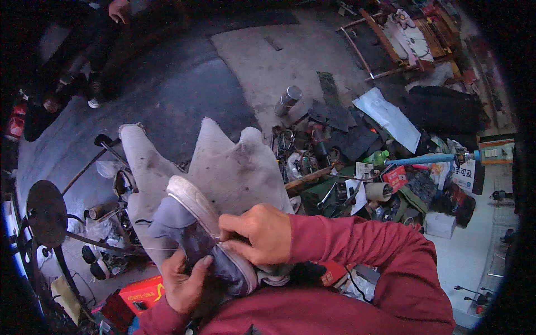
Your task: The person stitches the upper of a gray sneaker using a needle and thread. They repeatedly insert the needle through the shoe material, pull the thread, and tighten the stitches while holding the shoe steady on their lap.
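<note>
A grey-blue shoe (209, 262) with an off-white sole lies tilted on a stained, pale grey cloth (223, 162) over my lap. My left hand (184, 282) grips the shoe at its lower left, thumb against the upper. My right hand (257, 237) is closed at the sole's edge on the shoe's right side, fingertips pinched; whatever is between them is hidden. A thin pale thread (145, 247) stretches leftward from the shoe.
A person's legs and hand (118, 11) show at upper left. Left stands a dark metal stand with a round plate (46, 212). Piled tools, bags and scraps (346, 184) fill the right, with a metal cylinder (288, 100) behind and a wooden rack (385, 42) farther back.
</note>
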The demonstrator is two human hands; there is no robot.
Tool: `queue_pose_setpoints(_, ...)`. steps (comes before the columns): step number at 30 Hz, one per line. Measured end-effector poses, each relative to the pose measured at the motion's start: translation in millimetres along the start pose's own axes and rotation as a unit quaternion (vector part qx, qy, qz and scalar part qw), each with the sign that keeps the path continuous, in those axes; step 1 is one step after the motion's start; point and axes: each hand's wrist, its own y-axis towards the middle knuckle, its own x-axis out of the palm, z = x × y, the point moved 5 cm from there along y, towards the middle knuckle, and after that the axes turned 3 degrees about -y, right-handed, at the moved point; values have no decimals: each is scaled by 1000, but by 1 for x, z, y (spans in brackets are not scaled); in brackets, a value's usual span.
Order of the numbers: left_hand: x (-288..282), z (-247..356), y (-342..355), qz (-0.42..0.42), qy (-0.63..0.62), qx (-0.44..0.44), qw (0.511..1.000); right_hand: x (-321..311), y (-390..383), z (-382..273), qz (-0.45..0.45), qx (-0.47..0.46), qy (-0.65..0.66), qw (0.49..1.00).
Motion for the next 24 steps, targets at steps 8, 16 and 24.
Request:
queue_pose_setpoints(8,-11,21,7,-64,161,3,985,-2,-5,-5,42,-63,-16,997)
queue_pose_setpoints(16,-31,60,11,-97,361,219,901,-3,-18,-2,61,-45,7,997)
queue_pose_setpoints(24,-51,66,-7,-32,95,115,988,0,-26,3,86,-57,-24,994)
